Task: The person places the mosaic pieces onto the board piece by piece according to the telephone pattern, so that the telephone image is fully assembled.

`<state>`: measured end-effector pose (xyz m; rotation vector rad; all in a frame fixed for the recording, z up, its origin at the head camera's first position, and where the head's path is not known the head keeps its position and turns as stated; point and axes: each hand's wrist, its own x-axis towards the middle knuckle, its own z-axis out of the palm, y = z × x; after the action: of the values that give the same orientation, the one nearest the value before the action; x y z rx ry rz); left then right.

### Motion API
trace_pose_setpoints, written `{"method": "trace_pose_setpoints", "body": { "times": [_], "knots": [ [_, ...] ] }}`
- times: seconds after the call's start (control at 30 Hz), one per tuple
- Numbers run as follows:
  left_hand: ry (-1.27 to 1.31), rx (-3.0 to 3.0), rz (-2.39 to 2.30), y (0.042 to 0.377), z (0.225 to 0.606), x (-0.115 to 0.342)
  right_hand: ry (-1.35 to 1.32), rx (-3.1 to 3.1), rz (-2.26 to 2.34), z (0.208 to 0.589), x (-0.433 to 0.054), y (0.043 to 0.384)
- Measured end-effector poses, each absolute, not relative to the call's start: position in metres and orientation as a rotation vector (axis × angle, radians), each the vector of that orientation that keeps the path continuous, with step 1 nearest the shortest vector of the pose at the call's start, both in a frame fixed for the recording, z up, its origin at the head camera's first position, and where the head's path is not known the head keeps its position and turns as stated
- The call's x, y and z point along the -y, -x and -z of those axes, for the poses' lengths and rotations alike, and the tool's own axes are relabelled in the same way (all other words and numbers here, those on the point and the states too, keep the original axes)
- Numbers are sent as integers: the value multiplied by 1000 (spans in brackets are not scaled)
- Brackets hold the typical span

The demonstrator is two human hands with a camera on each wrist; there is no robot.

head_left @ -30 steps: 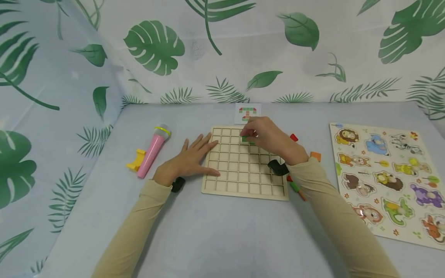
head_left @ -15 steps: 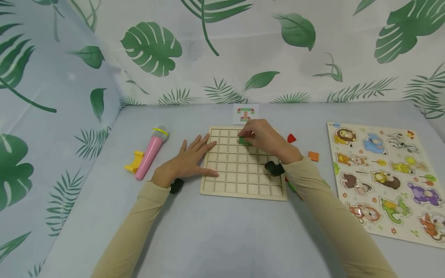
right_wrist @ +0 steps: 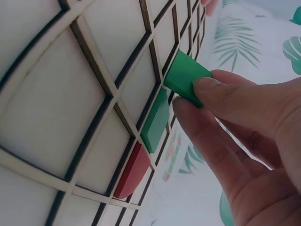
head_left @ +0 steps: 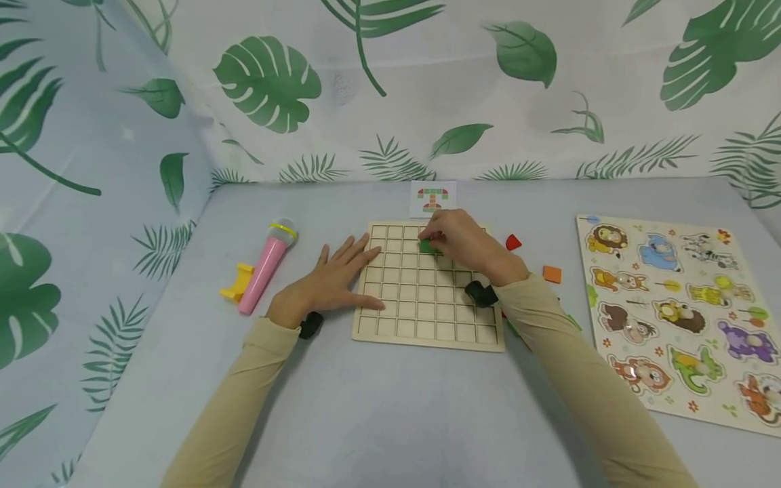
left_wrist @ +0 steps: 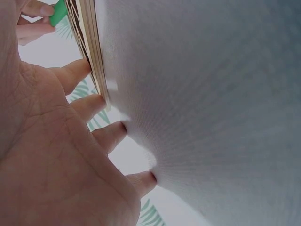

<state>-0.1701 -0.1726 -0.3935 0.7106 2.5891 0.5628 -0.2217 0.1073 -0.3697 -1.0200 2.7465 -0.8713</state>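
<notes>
My right hand (head_left: 466,240) pinches a green square tile (right_wrist: 186,77) between thumb and fingertips, tilted, with its lower edge at a cell of the wooden grid board (head_left: 407,293). Beside it in the right wrist view, a second green tile (right_wrist: 156,120) and a red rounded piece (right_wrist: 134,175) sit in neighbouring cells; in the head view the right hand hides them. My left hand (head_left: 323,283) lies with fingers spread at the board's left side, thumb and some fingertips over its edge. In the left wrist view, its other fingertips (left_wrist: 143,181) touch the tabletop.
A pattern card (head_left: 433,198) lies behind the board. Right of it are a red piece (head_left: 513,242), an orange square (head_left: 552,274) and pieces partly under the right forearm. An animal puzzle (head_left: 674,315) lies far right; a pink toy microphone (head_left: 265,268) and yellow stand (head_left: 239,283) lie left.
My right hand has come down slightly, still pinching the green tile over the same part of the board. The left hand stays in place. The head view has shifted a little.
</notes>
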Motion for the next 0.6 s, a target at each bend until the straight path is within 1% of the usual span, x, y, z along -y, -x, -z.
{"method": "trace_pose_setpoints", "body": {
  "times": [0.17,0.37,0.6],
  "knots": [
    [-698,-2588,-568,170,394,174,1018,-2742,793,368,-103,223],
    [-669,-2596,-570,165,392,181,1113,-2748,726,369,-92,223],
    [-696,-2584,-588,167,391,173,1073,-2792,669,371,-100,220]
  ]
}}
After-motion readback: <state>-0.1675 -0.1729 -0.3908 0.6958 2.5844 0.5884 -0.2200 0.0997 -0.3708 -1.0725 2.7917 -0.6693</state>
